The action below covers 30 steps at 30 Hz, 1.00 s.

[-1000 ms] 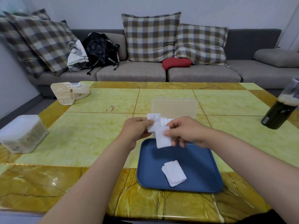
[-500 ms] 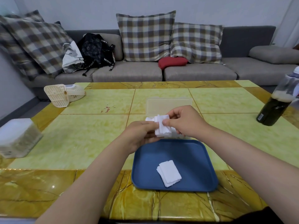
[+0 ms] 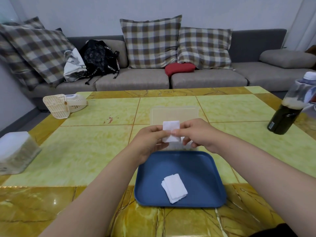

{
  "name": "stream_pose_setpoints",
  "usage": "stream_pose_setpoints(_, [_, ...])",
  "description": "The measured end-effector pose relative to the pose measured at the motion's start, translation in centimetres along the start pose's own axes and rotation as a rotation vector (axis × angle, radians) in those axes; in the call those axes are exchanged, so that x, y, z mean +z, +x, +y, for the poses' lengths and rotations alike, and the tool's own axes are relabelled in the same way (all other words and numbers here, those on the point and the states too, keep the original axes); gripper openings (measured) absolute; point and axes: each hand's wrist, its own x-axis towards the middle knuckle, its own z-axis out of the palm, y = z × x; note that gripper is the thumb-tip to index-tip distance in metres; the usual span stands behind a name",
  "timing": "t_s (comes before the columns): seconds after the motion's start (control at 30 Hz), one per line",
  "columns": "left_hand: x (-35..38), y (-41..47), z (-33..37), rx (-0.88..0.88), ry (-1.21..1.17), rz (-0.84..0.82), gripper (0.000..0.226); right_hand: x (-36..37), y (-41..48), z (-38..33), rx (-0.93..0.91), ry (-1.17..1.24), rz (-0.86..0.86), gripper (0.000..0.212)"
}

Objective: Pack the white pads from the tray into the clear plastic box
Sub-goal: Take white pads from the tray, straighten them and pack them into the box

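**Hands closed on one white pad (image 3: 171,129) above table (image 3: 85,151)**

On the yellow-green tiled table, a blue tray (image 3: 201,168) is placed at the near edge. A clear plastic box (image 3: 174,113) is seen just behind it, further from the person. Between tray and box, the left hand (image 3: 150,141) and the right hand (image 3: 198,134) are raised. The same folded white pad is pinched by the fingers of both hands, one from each side, and is held upright in the air. A small stack of pads (image 3: 174,188) lies on the tray, towards its near side.

left hand (image 3: 150,141): fingers pinching white pad (image 3: 171,130) | right hand (image 3: 196,134): thumb and forefinger pinching same pad, fingertips meeting | forearms: both extended forward, converging
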Motion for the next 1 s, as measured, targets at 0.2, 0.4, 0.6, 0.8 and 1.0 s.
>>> stream_pose_setpoints(0.2, [1.4,1.0,0.5,0.102,0.139,0.077,0.017,-0.6,0.3,-0.3,-0.030,0.113,0.071,0.019])
stream_pose_setpoints(0.4, [2.4,2.5,1.5,0.207,0.335,0.108,0.017,-2.2,0.7,-0.3,0.005,0.229,0.154,0.018])
stream_pose_setpoints(0.6, [3.9,5.4,0.7,0.430,0.863,0.088,0.017,-5.7,2.3,1.1,0.123,0.414,0.352,0.027])
stream_pose_setpoints(0.8, [6.5,7.9,-0.9,0.471,1.261,-0.117,0.027,-5.9,3.6,2.8,0.210,0.425,0.405,0.019])
stream_pose_setpoints(1.0, [6.8,8.8,-1.1,0.426,1.333,-0.039,0.029,-5.1,4.2,2.7,0.226,0.353,0.344,0.020])
